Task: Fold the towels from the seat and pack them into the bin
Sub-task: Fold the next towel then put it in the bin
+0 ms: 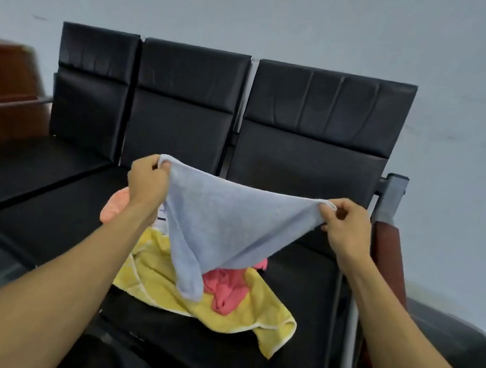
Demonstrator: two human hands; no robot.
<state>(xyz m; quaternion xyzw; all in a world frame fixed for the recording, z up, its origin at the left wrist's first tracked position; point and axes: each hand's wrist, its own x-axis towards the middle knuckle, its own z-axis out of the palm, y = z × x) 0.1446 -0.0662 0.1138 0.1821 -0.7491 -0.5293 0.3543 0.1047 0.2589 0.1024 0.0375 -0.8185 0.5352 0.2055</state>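
We hold a pale blue terry towel (216, 221) stretched sideways above the black padded seat (298, 288), left hand (146, 181) and right hand (344, 228) fingers pinched on its top corners (remaining towels heaped below).

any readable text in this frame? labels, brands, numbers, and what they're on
None readable.
A white cloth with dark marks peeks out behind the left hand and the light blue towel; it may be print, but it is too hidden and blurred to read.
Seats, yellow towel and wall: no text.
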